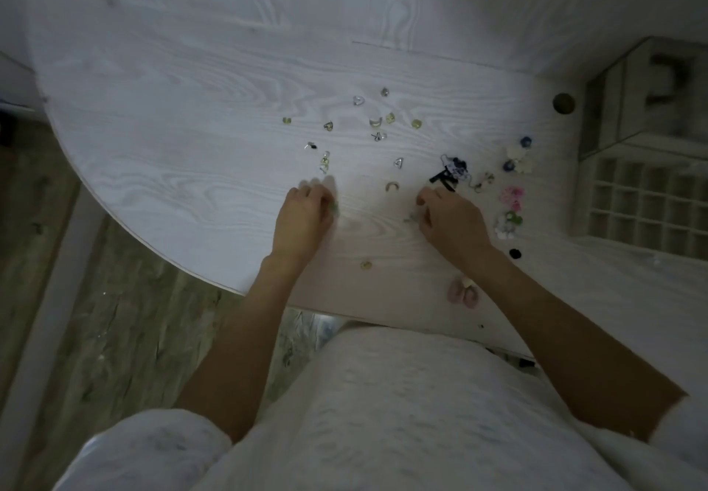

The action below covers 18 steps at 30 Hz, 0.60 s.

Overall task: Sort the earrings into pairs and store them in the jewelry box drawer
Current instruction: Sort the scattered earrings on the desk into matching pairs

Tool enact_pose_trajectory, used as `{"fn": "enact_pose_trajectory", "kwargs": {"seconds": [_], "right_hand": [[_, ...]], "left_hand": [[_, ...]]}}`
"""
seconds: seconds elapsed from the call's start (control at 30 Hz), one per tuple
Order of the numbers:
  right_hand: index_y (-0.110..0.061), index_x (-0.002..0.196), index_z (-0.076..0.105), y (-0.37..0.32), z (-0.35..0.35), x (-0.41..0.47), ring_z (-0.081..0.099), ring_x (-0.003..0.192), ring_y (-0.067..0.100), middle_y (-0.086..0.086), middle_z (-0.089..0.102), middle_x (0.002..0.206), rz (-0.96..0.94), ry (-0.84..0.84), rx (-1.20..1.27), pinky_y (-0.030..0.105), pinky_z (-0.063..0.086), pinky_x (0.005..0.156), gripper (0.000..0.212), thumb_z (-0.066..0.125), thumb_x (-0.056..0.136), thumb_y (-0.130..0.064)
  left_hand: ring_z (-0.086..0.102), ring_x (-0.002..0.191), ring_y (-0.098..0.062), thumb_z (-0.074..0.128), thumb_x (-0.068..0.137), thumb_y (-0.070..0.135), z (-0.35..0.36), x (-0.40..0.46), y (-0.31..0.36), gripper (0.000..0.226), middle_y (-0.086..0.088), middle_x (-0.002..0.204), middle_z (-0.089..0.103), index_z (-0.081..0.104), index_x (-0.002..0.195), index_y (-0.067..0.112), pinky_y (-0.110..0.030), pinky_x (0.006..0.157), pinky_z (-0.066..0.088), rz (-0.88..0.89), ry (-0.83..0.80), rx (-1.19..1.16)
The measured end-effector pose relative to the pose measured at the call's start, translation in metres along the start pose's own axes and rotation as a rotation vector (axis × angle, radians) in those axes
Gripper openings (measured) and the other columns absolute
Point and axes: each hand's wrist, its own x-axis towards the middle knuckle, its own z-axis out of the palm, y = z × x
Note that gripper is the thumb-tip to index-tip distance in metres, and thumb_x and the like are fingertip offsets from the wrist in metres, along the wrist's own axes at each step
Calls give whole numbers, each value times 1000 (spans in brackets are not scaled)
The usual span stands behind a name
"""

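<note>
Several small earrings [377,121] lie scattered over the white wood-grain table [191,115]. Colourful flower-shaped ones [512,193] sit in a column to the right, near a black bow earring [446,177]. My left hand [304,218] rests on the table with curled fingers pinching a small pale green earring [334,207]. My right hand [450,222] pinches another small pale green earring [413,218] at its fingertips. The open jewelry box drawer [643,203], a grid of small compartments, stands at the right edge.
The white jewelry box [647,96] with a round dark knob [563,103] stands at the back right. A pink pair [463,293] and a yellowish earring [366,264] lie near the front table edge. Wooden floor shows at the left.
</note>
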Motion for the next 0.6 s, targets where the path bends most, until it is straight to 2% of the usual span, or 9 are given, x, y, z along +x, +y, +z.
{"fn": "enact_pose_trajectory", "kwargs": {"seconds": [0.1, 0.2, 0.3, 0.37, 0.43, 0.53, 0.6], "right_hand": [[-4, 106, 58, -4, 2, -13, 56, 65, 31, 15, 60, 85, 58, -77, 34, 29, 37, 53, 21, 55, 85, -9], [-4, 102, 58, -5, 5, -15, 55, 70, 30, 15, 60, 87, 110, -61, 89, 29, 33, 60, 18, 51, 92, -17], [-3, 97, 59, -4, 6, -16, 57, 74, 29, 15, 63, 84, 202, -52, 176, 33, 43, 65, 18, 53, 92, -19], [-2, 101, 58, -5, 5, -20, 59, 77, 30, 15, 64, 85, 246, -42, 214, 38, 47, 68, 18, 52, 91, -16], [-3, 110, 57, -7, 3, -25, 58, 80, 29, 15, 62, 92, 259, -32, 224, 38, 46, 68, 22, 50, 91, -13], [-5, 119, 54, -7, 5, -30, 52, 81, 29, 17, 53, 101, 131, -46, 165, 32, 40, 59, 34, 55, 85, -6], [-6, 114, 57, -7, 8, -28, 49, 80, 29, 18, 50, 100, 37, -96, 98, 30, 34, 55, 33, 57, 82, -1]], "left_hand": [[53, 72, -33, 64, 77, 5, 8, -6, 15, 6, -15, 71, 63, 64, 83, 5, -37, 62, 45, 84, 22, 85], [55, 69, -31, 62, 75, 9, 14, -7, 30, 5, -12, 65, 61, 64, 80, 8, -35, 61, 44, 158, 25, 102], [55, 77, -32, 58, 80, 12, 20, -10, 49, 10, -13, 78, 62, 63, 88, 8, -38, 64, 46, 131, -62, -43], [58, 80, -29, 63, 81, 13, 24, -11, 58, 11, -12, 86, 62, 62, 91, 8, -36, 68, 46, 76, -100, -172], [59, 77, -22, 67, 80, 15, 26, -13, 66, 17, -9, 94, 63, 63, 95, 10, -31, 70, 47, 18, -115, -280], [55, 74, -9, 69, 77, 10, 29, -18, 74, 34, -5, 108, 58, 61, 110, 13, -17, 68, 40, -46, -156, -342], [54, 74, -6, 68, 78, 6, 29, -21, 76, 39, -5, 112, 56, 59, 115, 14, -10, 67, 36, -60, -161, -343]]}}
